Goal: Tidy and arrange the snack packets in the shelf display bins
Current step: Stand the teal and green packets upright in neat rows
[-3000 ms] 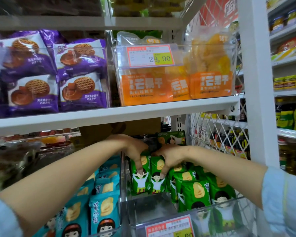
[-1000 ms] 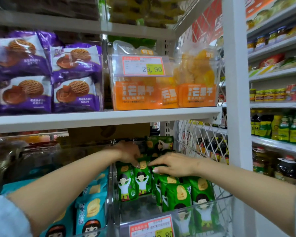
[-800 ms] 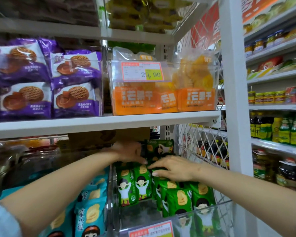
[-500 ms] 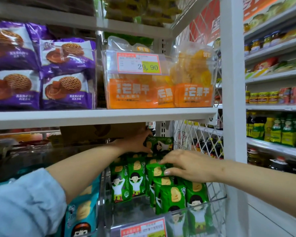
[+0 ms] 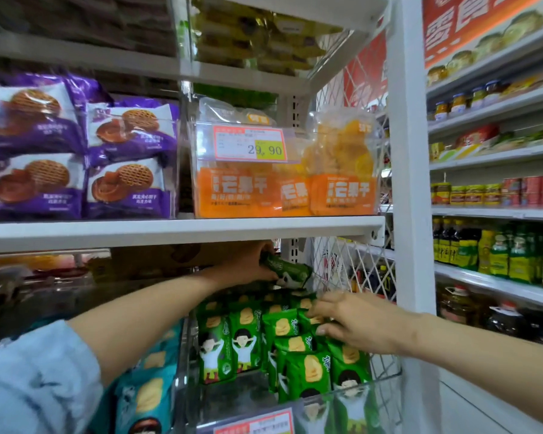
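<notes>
**A:** What does the left hand have?

**B:** It grips one green packet, fingers curled round its end, raised at the back just under the shelf. The packet is blurred, and the fingertips are hidden behind it.

**A:** And the right hand?

**B:** Loosely spread, holding nothing. Its fingertips touch the tops of the standing packets in the right-hand row.

**A:** Where do those sit?

**B:** Upright in rows in a clear bin. Its price tag is cut off by the bottom edge. Blue packets fill the bin beside it, partly behind the left sleeve. Above, an upper bin holds orange packets, and purple packets are stacked to its left.
</notes>
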Available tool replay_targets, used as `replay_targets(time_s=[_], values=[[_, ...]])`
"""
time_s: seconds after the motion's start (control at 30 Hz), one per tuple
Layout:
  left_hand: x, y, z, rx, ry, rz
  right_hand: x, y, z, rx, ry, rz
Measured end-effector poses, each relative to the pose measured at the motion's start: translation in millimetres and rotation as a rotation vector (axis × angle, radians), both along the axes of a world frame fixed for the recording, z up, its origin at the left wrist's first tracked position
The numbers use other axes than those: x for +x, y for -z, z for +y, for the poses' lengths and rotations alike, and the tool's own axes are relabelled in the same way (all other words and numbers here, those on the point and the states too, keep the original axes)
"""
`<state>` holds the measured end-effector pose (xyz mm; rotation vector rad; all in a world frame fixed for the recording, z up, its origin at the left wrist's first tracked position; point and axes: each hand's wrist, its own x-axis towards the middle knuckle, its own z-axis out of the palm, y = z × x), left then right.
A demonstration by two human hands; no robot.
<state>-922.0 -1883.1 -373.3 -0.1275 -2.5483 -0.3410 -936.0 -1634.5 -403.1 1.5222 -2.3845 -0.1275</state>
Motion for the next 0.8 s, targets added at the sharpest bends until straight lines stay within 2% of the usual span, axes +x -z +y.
replay_targets(time_s=[0.13, 0.23, 0.33, 0.57, 0.8], values=[[35, -11, -19, 0.191, 0.057, -0.015, 1, -1, -1, -0.033, -0.003, -0.041], [67, -15, -23, 0.208, 0.024, -0.065, 4, -3, -1, -0.053, 0.005, -0.082], [92, -21, -17, 0.234, 0.057, -0.198, 6, -4, 0, -0.067, 0.005, -0.106], [95, -21, -2, 0.013, -0.060, -0.675, 9, -4, 1, -0.076, 0.012, -0.133], [60, 16, 27, -0.210, -0.165, -0.730, 6, 0, 0, -0.094, -0.009, -0.125]])
